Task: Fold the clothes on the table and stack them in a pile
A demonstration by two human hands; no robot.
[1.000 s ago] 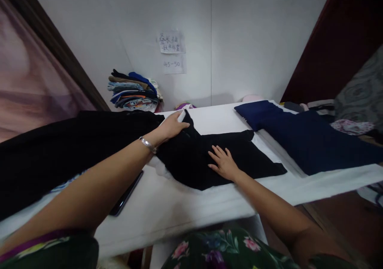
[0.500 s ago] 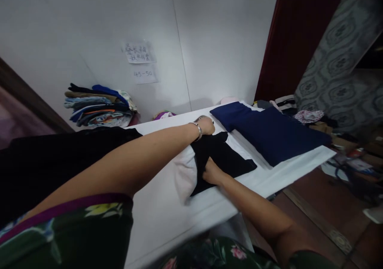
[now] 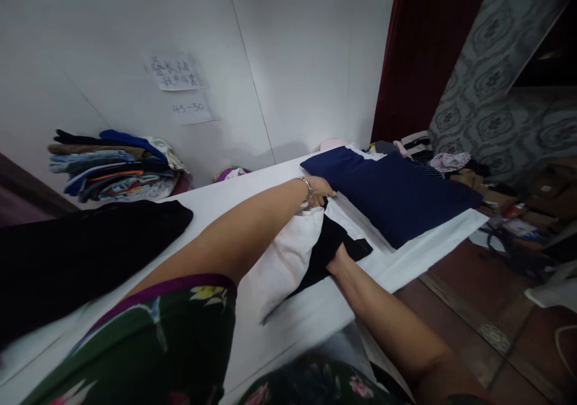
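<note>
A black-and-white garment (image 3: 291,252) lies bunched on the white table, its white part nearer me on the left and its black part under my hands. At its far edge my left hand (image 3: 321,190), with a silver bangle on the wrist, is closed on the cloth. My right hand (image 3: 336,262) reaches into or under the black fabric from the near right, so its fingers are hidden. Beyond the garment a dark navy garment (image 3: 383,191) is laid out flat. Some white cloth (image 3: 349,217) shows between the two.
The white table (image 3: 406,273) runs along the wall. Black clothing (image 3: 90,249) is spread on its left. A stack of folded clothes (image 3: 121,164) stands by the wall under handwritten paper signs (image 3: 180,80). Boxes and loose items (image 3: 518,207) crowd the right side.
My left hand has lifted and shifted the garment's far edge, so more of the white part shows and less black. My right hand has slipped deeper into the black fabric. The view has swung right.
</note>
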